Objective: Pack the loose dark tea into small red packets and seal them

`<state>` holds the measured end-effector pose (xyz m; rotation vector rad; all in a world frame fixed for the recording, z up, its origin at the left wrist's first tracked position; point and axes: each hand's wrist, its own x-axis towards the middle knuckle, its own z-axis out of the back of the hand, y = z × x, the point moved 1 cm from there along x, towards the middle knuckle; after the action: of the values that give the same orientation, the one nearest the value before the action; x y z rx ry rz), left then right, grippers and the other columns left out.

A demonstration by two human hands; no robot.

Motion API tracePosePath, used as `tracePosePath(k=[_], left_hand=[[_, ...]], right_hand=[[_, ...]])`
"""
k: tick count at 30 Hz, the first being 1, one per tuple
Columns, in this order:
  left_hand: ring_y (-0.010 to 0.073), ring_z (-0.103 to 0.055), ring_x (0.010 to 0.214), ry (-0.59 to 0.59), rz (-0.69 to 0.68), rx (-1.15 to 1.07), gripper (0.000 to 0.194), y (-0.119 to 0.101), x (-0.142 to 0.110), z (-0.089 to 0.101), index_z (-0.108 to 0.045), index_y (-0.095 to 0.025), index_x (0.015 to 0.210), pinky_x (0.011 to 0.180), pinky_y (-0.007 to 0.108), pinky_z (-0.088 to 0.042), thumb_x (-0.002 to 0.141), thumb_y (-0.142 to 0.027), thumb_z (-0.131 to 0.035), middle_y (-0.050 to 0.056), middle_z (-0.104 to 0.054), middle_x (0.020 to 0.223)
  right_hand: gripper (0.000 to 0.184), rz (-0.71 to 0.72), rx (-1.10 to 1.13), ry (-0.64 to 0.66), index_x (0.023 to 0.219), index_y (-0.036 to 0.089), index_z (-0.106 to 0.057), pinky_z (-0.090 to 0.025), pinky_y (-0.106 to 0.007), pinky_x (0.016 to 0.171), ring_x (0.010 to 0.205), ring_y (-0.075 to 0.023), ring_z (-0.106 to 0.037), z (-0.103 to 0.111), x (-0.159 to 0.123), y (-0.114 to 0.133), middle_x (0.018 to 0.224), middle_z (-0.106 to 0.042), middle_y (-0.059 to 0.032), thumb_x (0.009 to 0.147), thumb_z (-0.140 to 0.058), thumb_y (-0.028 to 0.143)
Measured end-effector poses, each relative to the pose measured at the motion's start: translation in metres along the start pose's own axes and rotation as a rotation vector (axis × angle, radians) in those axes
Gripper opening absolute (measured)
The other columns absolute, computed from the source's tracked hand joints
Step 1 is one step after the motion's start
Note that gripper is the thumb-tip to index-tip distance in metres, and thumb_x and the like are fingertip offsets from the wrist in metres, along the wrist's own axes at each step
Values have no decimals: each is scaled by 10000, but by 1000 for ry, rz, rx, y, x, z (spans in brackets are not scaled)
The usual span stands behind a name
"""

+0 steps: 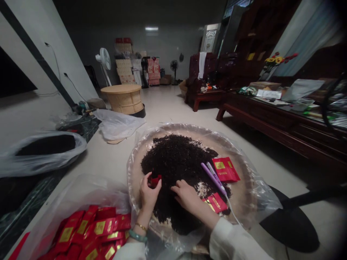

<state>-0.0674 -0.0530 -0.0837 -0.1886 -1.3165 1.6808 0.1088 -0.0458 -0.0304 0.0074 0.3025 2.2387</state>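
Note:
My left hand (149, 193) is closed around a small red packet (155, 181), its thumb and fingers curled about the sides. A pile of dark dried leaves, looking like loose tea (176, 155), is heaped in a wide round tray (238, 151) lined with clear plastic. At the near part of the pile, my right hand (187, 195) has its fingers curled in among the leaves; its fingertips are partly lost against the dark heap. Right of it lie a purple hand-held sealer (215, 180) with a white cord, a red packet stack (226, 169) and another red packet (216, 203).
A clear plastic bag (89, 184) full of red packets sits at lower left. Farther left is an open bag of dark leaves (48, 145). A dark wooden table (260, 119) stands at right, above a black stand base (292, 227). A round wooden drum-like stool (123, 97) is behind.

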Motion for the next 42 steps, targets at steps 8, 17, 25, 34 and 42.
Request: tracePosePath(k=[8, 17, 25, 34, 42], left_hand=[[188, -611, 723, -58, -48, -34, 397, -2, 3, 5, -620, -181, 1052, 660, 324, -516, 739, -424, -641, 95, -664, 953], [280, -591, 982, 114, -72, 101, 437, 8, 3, -6, -572, -193, 1107, 866, 454, -491, 696, -312, -660, 97, -645, 1034], [283, -563, 1051, 231, -114, 188, 542, 13, 0, -8, -557, -207, 1175, 937, 444, -468, 642, -117, -582, 89, -644, 1105], [271, -576, 957, 265, -115, 270, 414, 16, 1, -8, -592, -213, 1046, 856, 426, -481, 643, -118, -596, 75, -641, 1005], [215, -598, 881, 219, -93, 79, 304, 9, 1, -7, -566, -207, 946, 796, 373, -504, 659, -224, -667, 32, -616, 915]], right_hand=[[565, 550, -146, -33, 1264, 249, -559, -132, -570, 1119, 1384, -353, -217, -38, 19, 25, 1441, -405, -118, 769, -675, 497], [203, 499, -79, -155, 1057, 256, -669, -240, -486, 1118, 1320, -237, -379, -39, 11, -13, 1240, -598, -70, 911, -529, 272], [471, 137, 69, -293, 1251, 276, -560, -357, -532, 1027, 1315, -322, -375, -15, -10, -49, 1420, -431, -144, 801, -645, 169], [1142, -360, 472, -156, 1486, 215, -159, -440, -406, 965, 1220, -323, -486, -38, -15, -64, 1343, -352, -177, 563, -830, 220], [744, -235, 429, -286, 1337, 287, -472, -417, -403, 1002, 1245, -297, -452, -23, 7, -28, 1373, -354, -123, 663, -734, 112]])
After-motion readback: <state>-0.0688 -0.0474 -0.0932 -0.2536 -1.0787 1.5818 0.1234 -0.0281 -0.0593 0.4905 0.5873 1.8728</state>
